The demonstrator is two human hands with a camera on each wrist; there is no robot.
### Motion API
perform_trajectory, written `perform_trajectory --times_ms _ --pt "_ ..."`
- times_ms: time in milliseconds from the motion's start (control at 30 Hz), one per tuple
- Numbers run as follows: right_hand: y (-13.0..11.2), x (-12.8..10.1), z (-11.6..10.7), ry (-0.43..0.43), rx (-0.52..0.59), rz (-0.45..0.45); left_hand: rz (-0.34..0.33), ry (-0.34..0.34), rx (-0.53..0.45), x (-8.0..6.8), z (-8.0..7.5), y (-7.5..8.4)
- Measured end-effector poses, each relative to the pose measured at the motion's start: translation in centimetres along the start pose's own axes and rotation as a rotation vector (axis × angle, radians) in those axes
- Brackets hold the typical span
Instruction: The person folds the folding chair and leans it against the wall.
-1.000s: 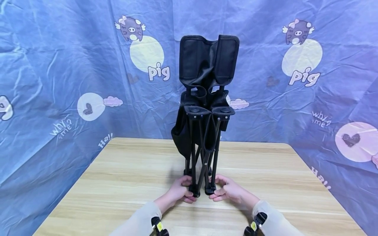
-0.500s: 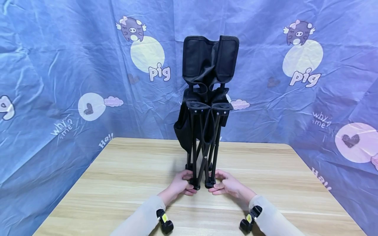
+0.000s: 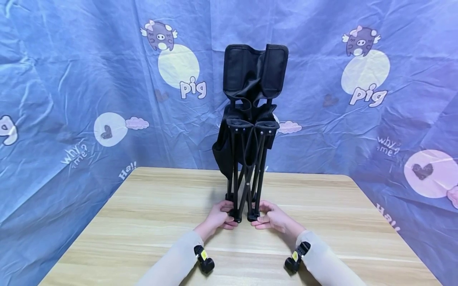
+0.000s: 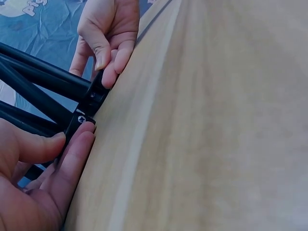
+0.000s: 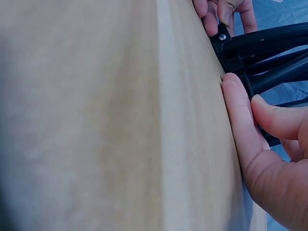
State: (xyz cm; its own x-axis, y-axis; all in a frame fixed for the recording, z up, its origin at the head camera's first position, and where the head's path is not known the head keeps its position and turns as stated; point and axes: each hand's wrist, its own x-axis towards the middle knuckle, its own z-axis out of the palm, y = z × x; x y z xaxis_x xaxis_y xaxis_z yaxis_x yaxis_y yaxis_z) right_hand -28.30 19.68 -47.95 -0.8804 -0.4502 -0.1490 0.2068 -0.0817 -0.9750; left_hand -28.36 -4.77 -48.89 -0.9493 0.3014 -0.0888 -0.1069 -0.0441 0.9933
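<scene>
A folded black camping chair (image 3: 250, 119) stands upright on the wooden table (image 3: 143, 222), its legs drawn close together. My left hand (image 3: 220, 216) grips the near left foot (image 4: 79, 120) of the frame, thumb over a leg tube. My right hand (image 3: 272, 217) grips the near right foot (image 5: 225, 45), thumb on a tube as well. Both hands rest on the tabletop at the chair's base. The black fabric seat and backrest (image 3: 255, 71) hang bunched above the crossed legs (image 3: 247, 174).
A blue cartoon-printed cloth (image 3: 89, 99) hangs behind and around the table on three sides. Bare tabletop lies to the left and right of the chair. Small wrist cameras (image 3: 205, 260) sit on both sleeves.
Both hands have slid the chair's base away from me across the table, and the chair now stands a little farther back. The grip on the feet is the same.
</scene>
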Motion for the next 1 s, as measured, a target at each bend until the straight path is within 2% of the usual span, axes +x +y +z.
perform_trajectory --times_ms 400,600,1000 --pt "-0.6 1.4 -0.3 0.06 -0.011 -0.01 -0.003 0.044 -0.017 1.8 -0.1 0.5" --pt "-0.6 2.2 -0.4 0.09 0.002 -0.016 0.018 0.073 -0.023 2.5 -0.1 0.5" --pt "-0.4 4.1 -0.8 0.182 0.044 -0.039 0.029 0.157 -0.055 4.4 0.1 0.3"
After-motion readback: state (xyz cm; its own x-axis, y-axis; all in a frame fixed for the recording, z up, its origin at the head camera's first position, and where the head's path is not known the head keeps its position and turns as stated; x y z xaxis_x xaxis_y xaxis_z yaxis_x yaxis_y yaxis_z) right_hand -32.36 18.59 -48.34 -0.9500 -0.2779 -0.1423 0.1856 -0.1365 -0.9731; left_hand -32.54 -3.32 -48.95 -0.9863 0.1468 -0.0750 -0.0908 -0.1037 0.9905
